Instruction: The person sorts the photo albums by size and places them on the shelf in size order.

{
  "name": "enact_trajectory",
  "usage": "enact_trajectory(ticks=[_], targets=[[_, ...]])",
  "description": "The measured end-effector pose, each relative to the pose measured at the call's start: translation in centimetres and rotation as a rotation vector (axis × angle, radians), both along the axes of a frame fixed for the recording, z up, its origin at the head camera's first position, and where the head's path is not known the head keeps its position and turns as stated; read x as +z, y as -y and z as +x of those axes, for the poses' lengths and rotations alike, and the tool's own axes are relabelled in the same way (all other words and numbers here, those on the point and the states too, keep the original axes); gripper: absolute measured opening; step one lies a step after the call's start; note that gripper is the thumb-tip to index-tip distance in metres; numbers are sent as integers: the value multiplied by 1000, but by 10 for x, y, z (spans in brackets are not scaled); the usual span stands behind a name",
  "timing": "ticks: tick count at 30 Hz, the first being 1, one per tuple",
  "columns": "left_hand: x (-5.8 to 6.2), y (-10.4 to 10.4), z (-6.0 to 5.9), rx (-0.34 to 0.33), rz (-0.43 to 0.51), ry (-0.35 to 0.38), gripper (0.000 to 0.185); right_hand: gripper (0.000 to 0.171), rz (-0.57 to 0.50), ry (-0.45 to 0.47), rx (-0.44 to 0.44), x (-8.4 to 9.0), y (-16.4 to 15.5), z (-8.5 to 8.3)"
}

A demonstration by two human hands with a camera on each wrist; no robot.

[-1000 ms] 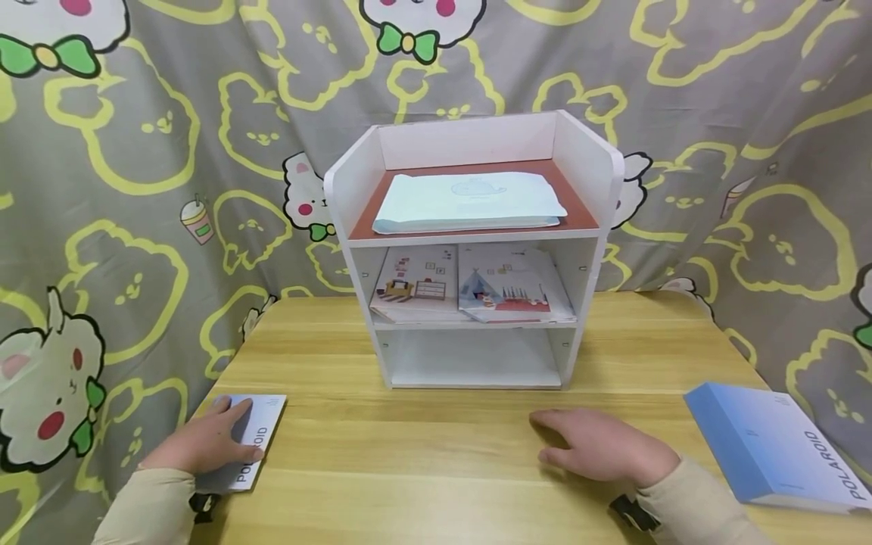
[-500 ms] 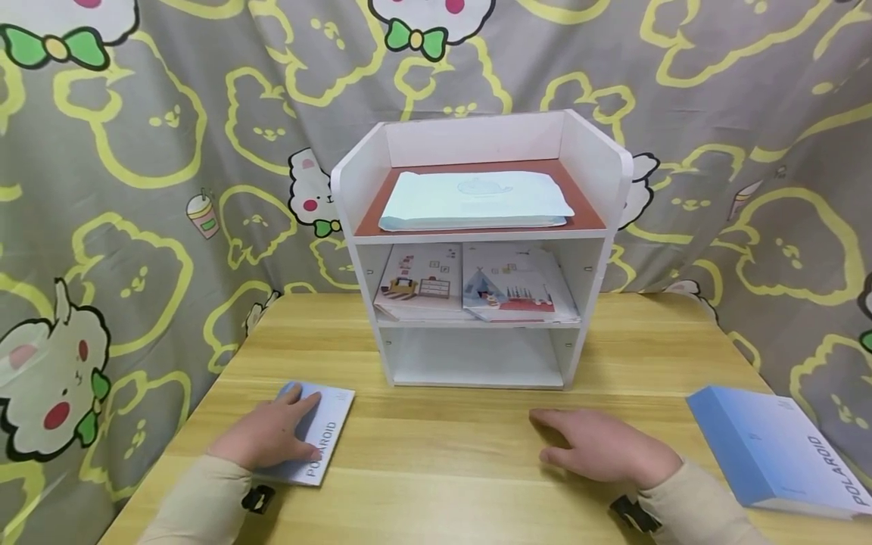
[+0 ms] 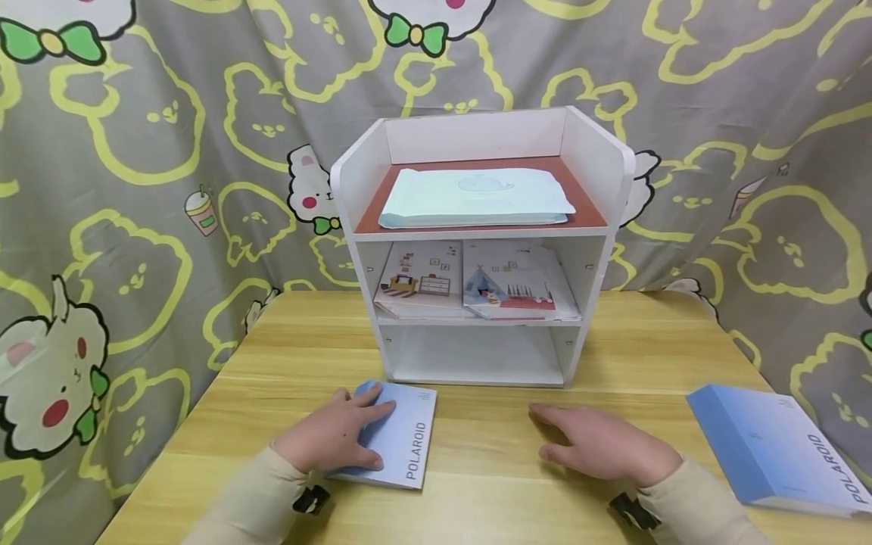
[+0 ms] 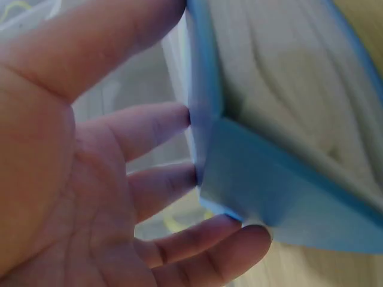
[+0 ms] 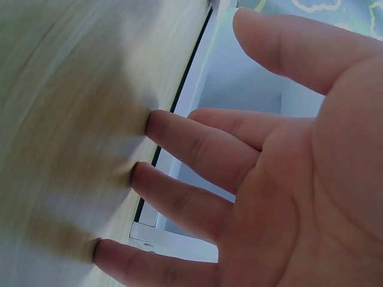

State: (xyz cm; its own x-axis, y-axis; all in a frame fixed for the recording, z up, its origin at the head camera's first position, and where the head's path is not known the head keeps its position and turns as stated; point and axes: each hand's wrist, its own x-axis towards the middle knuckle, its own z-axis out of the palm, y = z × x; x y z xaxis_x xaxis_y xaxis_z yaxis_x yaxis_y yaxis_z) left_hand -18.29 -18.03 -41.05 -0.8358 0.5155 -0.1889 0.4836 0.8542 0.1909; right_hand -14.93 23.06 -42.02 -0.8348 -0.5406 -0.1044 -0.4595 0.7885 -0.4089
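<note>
A pale blue book lettered POLAROID (image 3: 414, 424) lies flat on the wooden table, in front of the shelf's left part. My left hand (image 3: 341, 433) rests on it with fingers spread and fairly straight. In the left wrist view, the fingertips touch the cover and spine edge of the thick book (image 4: 287, 179), whose page edges show. My right hand (image 3: 602, 445) is at the table, right of centre, holding nothing. Its fingertips (image 5: 157, 122) meet the wood in the right wrist view, close to the shelf's base. A second POLAROID book (image 3: 783, 446) lies at the right edge.
A white three-level shelf (image 3: 599, 163) stands at the back middle of the table (image 3: 490, 507). Its top bears a pale blue packet (image 3: 470, 198); picture booklets (image 3: 422, 284) lie on the middle level. A patterned grey curtain (image 3: 225, 45) surrounds the table.
My left hand has slid the book rightward over the table, from the left edge to in front of the shelf. The right hand and second book have stayed put.
</note>
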Motion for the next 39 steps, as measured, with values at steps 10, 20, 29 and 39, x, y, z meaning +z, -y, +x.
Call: enact_trajectory(ticks=[10,20,29,39], targets=[[-7,-53,2,-136,-26,-81,88,66,16,-32,5,-2,0,0],[-14,-92,6,-187,-29,-133,86,64,33,-42,-20,-7,2,0],[-19,-85,11,-98,101,-24,91,64,44,-122,88,4,27,15],[-13,-78,19,-62,205,33,87,66,43,-129,128,2,58,24]])
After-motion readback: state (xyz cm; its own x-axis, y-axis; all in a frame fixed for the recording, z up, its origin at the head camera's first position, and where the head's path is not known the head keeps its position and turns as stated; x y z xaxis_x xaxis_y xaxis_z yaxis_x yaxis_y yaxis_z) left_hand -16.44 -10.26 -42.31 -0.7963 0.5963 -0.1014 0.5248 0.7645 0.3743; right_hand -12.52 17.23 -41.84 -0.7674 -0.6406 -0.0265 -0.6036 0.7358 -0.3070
